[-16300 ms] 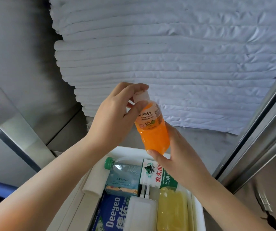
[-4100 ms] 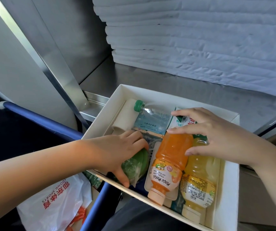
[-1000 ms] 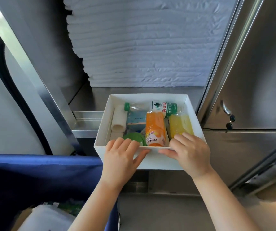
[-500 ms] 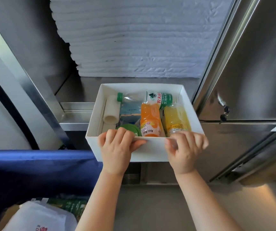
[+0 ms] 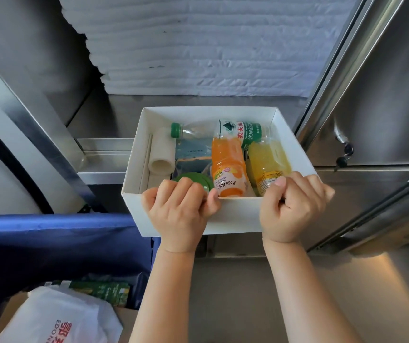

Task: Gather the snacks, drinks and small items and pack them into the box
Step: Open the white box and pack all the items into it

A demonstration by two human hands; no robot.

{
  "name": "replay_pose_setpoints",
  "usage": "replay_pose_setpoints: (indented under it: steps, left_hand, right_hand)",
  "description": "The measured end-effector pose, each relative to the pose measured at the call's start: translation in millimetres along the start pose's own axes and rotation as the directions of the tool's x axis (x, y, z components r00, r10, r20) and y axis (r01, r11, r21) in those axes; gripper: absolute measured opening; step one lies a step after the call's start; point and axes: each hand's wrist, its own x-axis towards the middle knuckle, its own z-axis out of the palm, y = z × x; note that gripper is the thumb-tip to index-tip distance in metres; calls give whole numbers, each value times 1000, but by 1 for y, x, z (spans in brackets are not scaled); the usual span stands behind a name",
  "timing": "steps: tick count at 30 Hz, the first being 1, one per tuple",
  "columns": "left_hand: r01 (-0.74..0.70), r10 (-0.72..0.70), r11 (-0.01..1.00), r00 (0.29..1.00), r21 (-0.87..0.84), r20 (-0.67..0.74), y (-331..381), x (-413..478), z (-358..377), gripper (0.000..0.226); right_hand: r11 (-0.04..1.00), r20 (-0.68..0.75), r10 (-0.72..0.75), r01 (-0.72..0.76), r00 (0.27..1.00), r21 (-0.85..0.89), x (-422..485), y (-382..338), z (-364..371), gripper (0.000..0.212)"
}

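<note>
A white open box [image 5: 235, 215] sits at the edge of a steel shelf, its near wall hanging over the edge. Inside lie an orange juice bottle [image 5: 226, 162], a yellow juice bottle [image 5: 267, 162], a clear water bottle with a green cap [image 5: 198, 131], a white roll [image 5: 162, 154], a blue packet [image 5: 192, 154] and a green round item [image 5: 193, 180]. My left hand [image 5: 180, 210] grips the near wall left of centre, fingers curled over the rim. My right hand [image 5: 293, 205] grips the same wall at its right end.
A tall stack of white folded sheets [image 5: 198, 45] fills the back of the shelf. A steel cabinet door with keys [image 5: 344, 154] stands at the right. A blue fabric cart edge [image 5: 50, 224] and a white plastic bag [image 5: 57, 320] lie at lower left.
Both hands went from resting on the near rim to clenching it with fingers curled inside. The box and its contents lie as before.
</note>
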Motion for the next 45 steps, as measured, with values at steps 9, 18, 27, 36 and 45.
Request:
replay_pose_setpoints:
  steps: [9, 18, 27, 36, 45]
  left_hand:
    - [36, -40, 996, 998, -79, -49, 17, 27, -21, 50]
    - [9, -19, 996, 995, -93, -98, 69, 42, -74, 51]
    - [-64, 39, 990, 981, -127, -188, 179, 61, -143, 54]
    - [-87, 37, 965, 979, -248, -201, 318, 59, -189, 55]
    - [-150, 43, 865, 973, -479, -226, 440, 49, -190, 57]
  right_hand:
    - [995, -4, 11, -10, 1000, 99, 28, -10, -24, 42]
    - [979, -62, 2, 10, 998, 203, 57, -7, -92, 43]
    - [974, -141, -35, 65, 989, 215, 100, 33, -213, 46]
    - [987, -217, -93, 118, 972, 107, 135, 104, -349, 47]
    - [992, -300, -94, 63, 949, -111, 146, 180, -456, 45]
